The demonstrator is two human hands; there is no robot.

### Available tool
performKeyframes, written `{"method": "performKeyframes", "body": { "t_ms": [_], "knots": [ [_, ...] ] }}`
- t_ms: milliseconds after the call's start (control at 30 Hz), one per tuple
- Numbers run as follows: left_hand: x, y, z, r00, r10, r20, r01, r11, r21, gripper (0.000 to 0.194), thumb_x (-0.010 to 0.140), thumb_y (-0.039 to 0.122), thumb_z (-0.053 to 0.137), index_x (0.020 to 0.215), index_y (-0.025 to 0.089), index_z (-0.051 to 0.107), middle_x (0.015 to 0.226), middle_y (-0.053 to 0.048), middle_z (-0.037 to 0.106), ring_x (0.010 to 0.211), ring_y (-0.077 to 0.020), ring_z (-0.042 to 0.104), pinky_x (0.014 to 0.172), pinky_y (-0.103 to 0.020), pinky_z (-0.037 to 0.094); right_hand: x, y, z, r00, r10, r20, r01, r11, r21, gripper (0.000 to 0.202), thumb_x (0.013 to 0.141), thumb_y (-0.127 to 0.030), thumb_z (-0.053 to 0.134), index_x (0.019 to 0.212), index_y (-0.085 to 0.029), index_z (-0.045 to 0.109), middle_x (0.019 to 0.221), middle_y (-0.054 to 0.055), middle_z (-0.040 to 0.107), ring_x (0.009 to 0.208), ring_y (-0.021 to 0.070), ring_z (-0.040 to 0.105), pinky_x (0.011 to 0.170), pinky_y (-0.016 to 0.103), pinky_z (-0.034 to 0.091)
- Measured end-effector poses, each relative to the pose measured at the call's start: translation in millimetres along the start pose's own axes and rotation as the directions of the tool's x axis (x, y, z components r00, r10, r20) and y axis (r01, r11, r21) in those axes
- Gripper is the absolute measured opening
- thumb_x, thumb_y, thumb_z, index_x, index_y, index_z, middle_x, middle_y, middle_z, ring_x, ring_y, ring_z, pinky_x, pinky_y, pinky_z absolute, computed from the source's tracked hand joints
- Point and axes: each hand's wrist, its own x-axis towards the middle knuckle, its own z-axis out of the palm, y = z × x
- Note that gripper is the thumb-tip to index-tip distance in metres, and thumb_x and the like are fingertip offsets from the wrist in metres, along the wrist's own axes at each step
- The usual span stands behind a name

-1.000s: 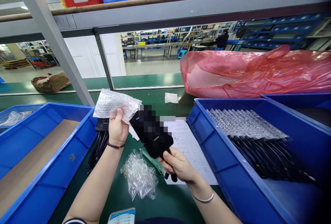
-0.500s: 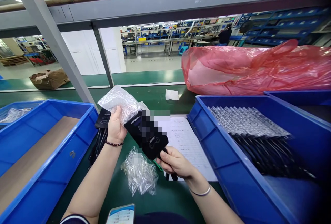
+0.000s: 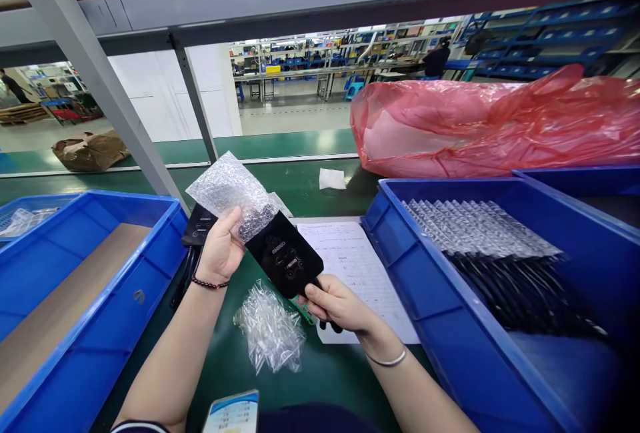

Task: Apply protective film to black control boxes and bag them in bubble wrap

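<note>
My left hand (image 3: 226,246) grips a bubble wrap bag (image 3: 227,186) near its mouth. The upper end of a flat black device (image 3: 287,256) with white print is inside the bag. My right hand (image 3: 336,303) is closed on the device's lower end, where a black cable comes out. The device is tilted, with its lower end toward my right hand. Beneath it on the green bench lies a crumpled heap of clear plastic (image 3: 273,329). Another black device (image 3: 199,225) with a cable lies behind my left wrist.
To the right, a blue bin (image 3: 415,273) holds a row of bubble-wrapped devices (image 3: 480,229). On the left stands another blue bin (image 3: 150,273) with a brown bottom. A written sheet (image 3: 360,273), a small white packet (image 3: 332,179) and a red plastic bag (image 3: 480,129) lie farther back.
The bubble wrap bag now covers more of the black device's upper end. My right hand has moved slightly up and left along with the device; the camera view has shifted a little.
</note>
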Motion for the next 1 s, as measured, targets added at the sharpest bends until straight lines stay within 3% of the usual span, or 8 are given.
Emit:
{"method": "performKeyframes", "body": {
  "t_ms": [200,333,433,533,667,800,1000],
  "knots": [
    [-11,-4,0.0,0.995,-0.101,-0.022,0.102,0.995,0.019,0.012,0.085,0.015,0.061,0.094,0.011,0.069,0.092,-0.006,0.073,0.085,-0.0164,0.069,0.082,-0.026,0.056,6,-2,1,1.000,-0.021,-0.016,0.020,0.998,-0.055,0.059,0.087,-0.068,0.048,0.058,-0.017,0.048,0.044,-0.004,0.040,0.042,0.0060,0.035,0.046,0.022,0.031],
    [-24,-12,-5.2,0.987,-0.076,0.139,0.066,0.995,0.073,0.021,0.085,0.024,0.065,0.103,0.014,0.068,0.105,-0.008,0.071,0.099,-0.0199,0.067,0.089,-0.029,0.054,10,3,6,0.994,-0.013,-0.113,0.015,1.000,0.021,0.055,0.086,-0.068,0.051,0.072,-0.015,0.054,0.045,-0.007,0.040,0.039,0.0045,0.030,0.040,0.020,0.024],
    [-31,-18,-14.0,0.971,-0.042,0.235,0.019,0.995,0.099,0.033,0.076,0.037,0.075,0.103,0.018,0.068,0.104,-0.006,0.072,0.110,-0.0241,0.063,0.095,-0.032,0.052,11,7,8,0.993,-0.008,-0.115,0.016,0.998,0.068,0.059,0.085,-0.070,0.051,0.079,-0.012,0.058,0.045,-0.007,0.041,0.038,0.0039,0.029,0.039,0.020,0.021],
    [-27,-14,-19.5,0.965,-0.021,0.261,0.007,0.999,0.051,0.049,0.064,0.059,0.079,0.092,0.020,0.069,0.094,-0.008,0.072,0.116,-0.0322,0.059,0.098,-0.041,0.051,8,7,9,0.999,-0.030,-0.019,0.032,0.994,0.102,0.058,0.085,-0.068,0.052,0.076,-0.011,0.058,0.044,-0.006,0.043,0.038,0.0044,0.032,0.038,0.020,0.021],
    [-18,-4,-11.5,0.934,0.028,0.357,-0.020,0.999,-0.027,0.085,0.054,0.077,0.074,0.112,0.015,0.063,0.118,-0.019,0.064,0.126,-0.0412,0.049,0.098,-0.051,0.049,5,3,17,0.999,-0.016,0.041,0.010,0.990,0.141,0.054,0.086,-0.065,0.055,0.081,-0.011,0.058,0.045,-0.006,0.045,0.037,0.0038,0.030,0.038,0.019,0.021],
    [-23,-10,-2.9,0.915,-0.025,0.402,0.033,0.999,-0.012,0.096,0.052,0.071,0.079,0.124,0.012,0.057,0.125,-0.021,0.060,0.129,-0.0435,0.044,0.099,-0.053,0.048,7,1,27,1.000,0.002,0.011,-0.004,0.982,0.189,0.055,0.085,-0.066,0.055,0.083,-0.012,0.058,0.045,-0.007,0.044,0.035,0.0032,0.029,0.037,0.019,0.020],
    [-39,-39,-10.3,0.915,-0.039,0.402,0.047,0.999,-0.009,0.073,0.059,0.052,0.081,0.121,0.019,0.060,0.141,-0.012,0.051,0.139,-0.0392,0.031,0.104,-0.051,0.046,14,-3,42,0.996,0.036,-0.076,-0.012,0.957,0.291,0.053,0.080,-0.067,0.061,0.081,-0.015,0.051,0.044,-0.007,0.048,0.033,0.0025,0.026,0.035,0.019,0.019]
  ]
}}
